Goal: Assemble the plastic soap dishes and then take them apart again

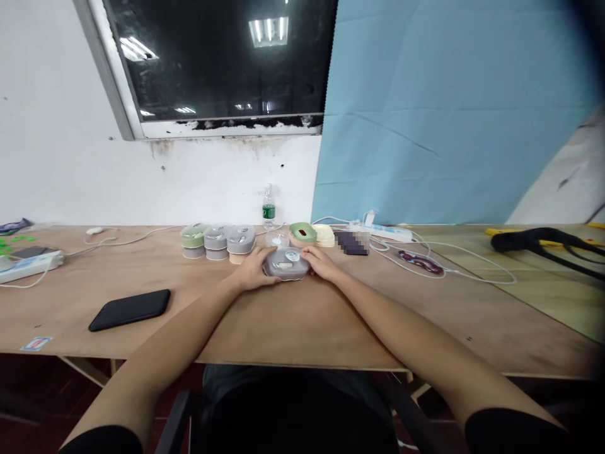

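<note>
A grey lidded plastic box (pixel 287 265) with a see-through top and a round pale sticker sits low at the middle of the table. My left hand (pixel 255 270) grips its left side, thumb along the near edge. At the right end, my right hand (pixel 321 261) has its fingers curled against the box. Just behind stand a green tub (pixel 302 232) with an open top, a stack of cream-coloured pieces (pixel 324 236) and a clear lid-like piece (pixel 277 239). Left of my hands are similar lidded boxes: a green one (pixel 193 241) and two grey ones (pixel 217 241).
A black phone (pixel 129 309) lies at the front left. Behind stands a plastic bottle (pixel 268 207) by the wall. Cables, a power strip (pixel 388 232), a pixelated dark object (pixel 352 243) and a maroon item (pixel 421 261) occupy the right. Another strip (pixel 31 267) lies far left.
</note>
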`<state>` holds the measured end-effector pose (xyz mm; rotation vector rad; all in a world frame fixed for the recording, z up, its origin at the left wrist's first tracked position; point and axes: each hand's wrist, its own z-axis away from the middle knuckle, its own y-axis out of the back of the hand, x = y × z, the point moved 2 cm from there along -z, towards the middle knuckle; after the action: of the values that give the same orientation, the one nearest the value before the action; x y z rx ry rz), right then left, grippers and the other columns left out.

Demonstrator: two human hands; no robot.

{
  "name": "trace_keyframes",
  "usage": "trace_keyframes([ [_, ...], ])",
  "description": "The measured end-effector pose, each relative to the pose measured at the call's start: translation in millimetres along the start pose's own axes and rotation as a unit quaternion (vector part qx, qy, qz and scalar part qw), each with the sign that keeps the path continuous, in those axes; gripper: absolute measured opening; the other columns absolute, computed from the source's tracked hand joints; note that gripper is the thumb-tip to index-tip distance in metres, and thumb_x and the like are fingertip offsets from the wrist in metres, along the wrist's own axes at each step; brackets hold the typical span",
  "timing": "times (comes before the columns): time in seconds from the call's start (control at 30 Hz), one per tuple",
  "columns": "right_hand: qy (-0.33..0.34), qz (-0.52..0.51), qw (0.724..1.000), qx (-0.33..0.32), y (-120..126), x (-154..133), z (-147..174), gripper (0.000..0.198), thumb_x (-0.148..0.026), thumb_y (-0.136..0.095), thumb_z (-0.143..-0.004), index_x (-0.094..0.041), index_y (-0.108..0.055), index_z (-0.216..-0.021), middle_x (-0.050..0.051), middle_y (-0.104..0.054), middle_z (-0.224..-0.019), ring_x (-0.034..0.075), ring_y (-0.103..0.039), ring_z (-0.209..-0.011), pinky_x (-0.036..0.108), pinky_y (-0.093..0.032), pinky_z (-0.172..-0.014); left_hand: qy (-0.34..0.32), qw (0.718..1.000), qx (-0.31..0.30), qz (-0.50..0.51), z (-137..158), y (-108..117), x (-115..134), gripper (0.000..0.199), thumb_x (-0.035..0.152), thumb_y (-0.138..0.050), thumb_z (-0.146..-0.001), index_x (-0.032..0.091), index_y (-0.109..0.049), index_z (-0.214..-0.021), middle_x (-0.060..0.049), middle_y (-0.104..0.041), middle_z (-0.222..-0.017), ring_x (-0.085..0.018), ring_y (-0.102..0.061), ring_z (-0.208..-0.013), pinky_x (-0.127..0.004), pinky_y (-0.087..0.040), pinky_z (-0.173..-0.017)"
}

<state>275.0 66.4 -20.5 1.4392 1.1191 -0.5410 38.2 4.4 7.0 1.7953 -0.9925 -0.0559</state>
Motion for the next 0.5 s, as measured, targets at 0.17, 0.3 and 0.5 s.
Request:
trace_keyframes([
  [0.17, 0.015, 0.003, 1.0, -0.004, 0, 2, 1, 0.039, -0.054, -0.039, -0.092, -0.019, -0.055, -0.098, -0.004, -0.053, -0.059, 0.009, -0.048, -0.04, 0.019, -0.035, -0.039, -0.062, 0.998, 0.006, -0.022, 1, 13, 7, 0.084, 0.04, -0.072, -0.069, 0.02, -0.035, -0.142, -0.013, -0.04, -0.14, -0.028, -0.042, -0.128, -0.041, -0.041, -0.104],
  [0.3, 0.011, -0.016, 1.0, -0.009, 0, 5, -1, 0.051, -0.061, -0.034, -0.092, -0.018, -0.054, -0.11, 0.002, -0.067, -0.078, 0.007, -0.047, -0.039, 0.021, -0.037, -0.041, -0.102, 0.989, 0.039, -0.104, 3, 41, -1, 0.077, 0.042, -0.069, -0.072, 0.021, -0.039, -0.14, -0.013, -0.039, -0.141, -0.03, -0.043, -0.128, -0.041, -0.041, -0.103],
  [0.5, 0.01, -0.01, 0.999, -0.03, -3, 11, -7, 0.049, -0.057, -0.036, -0.093, -0.015, -0.058, -0.108, 0.006, -0.07, -0.088, 0.005, -0.045, -0.038, 0.02, -0.035, -0.04, 0.044, 0.901, 0.413, -0.122, 16, 99, -56, 0.084, 0.043, -0.07, -0.072, 0.013, -0.031, -0.14, -0.019, -0.04, -0.138, -0.03, -0.042, -0.126, -0.039, -0.046, -0.096],
])
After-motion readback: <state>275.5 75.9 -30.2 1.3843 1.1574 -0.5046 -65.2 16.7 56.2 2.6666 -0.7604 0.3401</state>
